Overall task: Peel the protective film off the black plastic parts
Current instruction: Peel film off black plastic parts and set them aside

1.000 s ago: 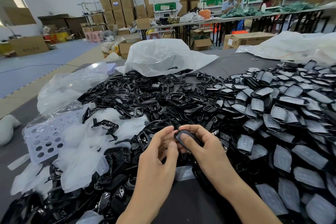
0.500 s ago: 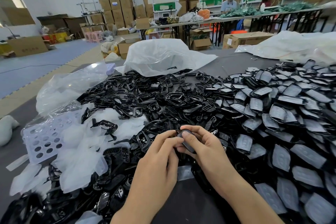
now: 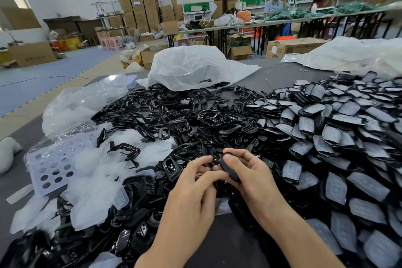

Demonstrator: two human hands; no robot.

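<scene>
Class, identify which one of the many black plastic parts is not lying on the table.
The black part held between the left hand and right hand; all others lie in heaps.

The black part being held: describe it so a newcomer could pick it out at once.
On the grey table heaped with black plastic parts, look to the near edge, where two bare hands meet. The black part is the one pinched between the right hand and the left hand; it alone is held, not lying loose.
</scene>
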